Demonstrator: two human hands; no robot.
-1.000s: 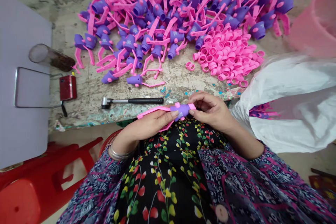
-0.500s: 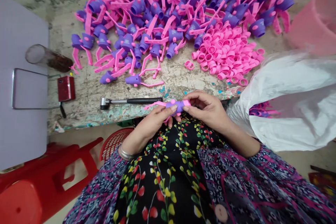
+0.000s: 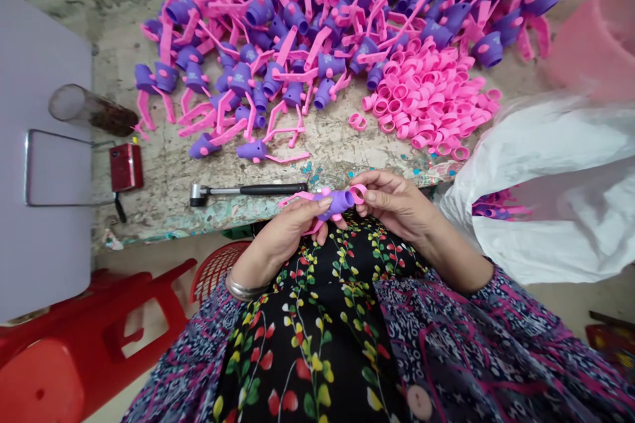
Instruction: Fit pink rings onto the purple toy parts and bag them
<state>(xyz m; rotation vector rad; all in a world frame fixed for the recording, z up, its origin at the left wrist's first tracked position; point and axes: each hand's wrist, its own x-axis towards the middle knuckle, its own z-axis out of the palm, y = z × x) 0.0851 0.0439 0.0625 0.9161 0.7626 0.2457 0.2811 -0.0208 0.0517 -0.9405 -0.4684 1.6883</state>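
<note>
The hands have turned the purple plastic cup [image 3: 337,203], so the pink ring [image 3: 358,193] at its end now shows its open face. In the head view, the cup sits just off the edge of the stained bench [image 3: 159,165]. The left hand [image 3: 285,228] is closed around the cup and its pink plastic strap [image 3: 295,199], while the right hand [image 3: 391,201] pinches the ring with its fingertips [image 3: 368,180]. Holding close to the join gives steady control. A pink plastic tub [image 3: 602,33] stands at upper right, a white plastic sack [image 3: 555,211] shows purple-and-pink pieces [image 3: 499,205] inside, and a clear plastic jar [image 3: 92,109] holds something dark.
</note>
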